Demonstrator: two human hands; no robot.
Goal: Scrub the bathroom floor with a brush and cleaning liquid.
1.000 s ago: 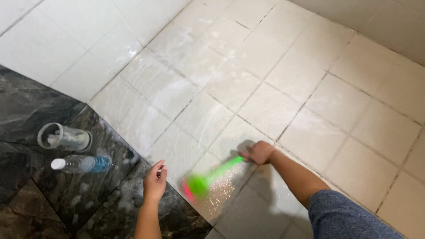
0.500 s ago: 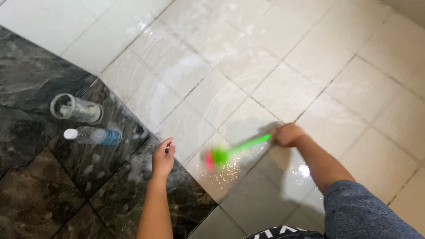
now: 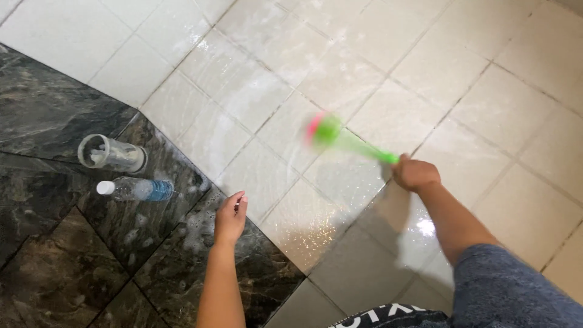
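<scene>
Soapy water glistens across a floor of pale square tiles (image 3: pixel 534 67) as a person, seen from above, works a green-handled scrub brush (image 3: pixel 346 138) over it. The right hand (image 3: pixel 414 174) is clenched around the end of the brush handle, and the blurred green-and-pink brush head sits out on the pale tiles toward the far side of the wet patch. The left hand (image 3: pixel 230 217) hangs loose and holds nothing, fingers lightly curled, over the edge where the pale tiles meet a dark marbled section of floor (image 3: pixel 48 115); the two hands are well apart.

On the dark tiles, toward the left edge of the floor in view, stand two containers. A clear plastic jar (image 3: pixel 111 154) has no lid on it, and a little pale residue shows inside; what it is cannot be told. Just beside it, nearer the person, stands a clear plastic bottle (image 3: pixel 135 189) with a white cap and a blue label. Whether it holds liquid cannot be made out. Suds speckle the dark tiles between the bottle and the left hand.
</scene>
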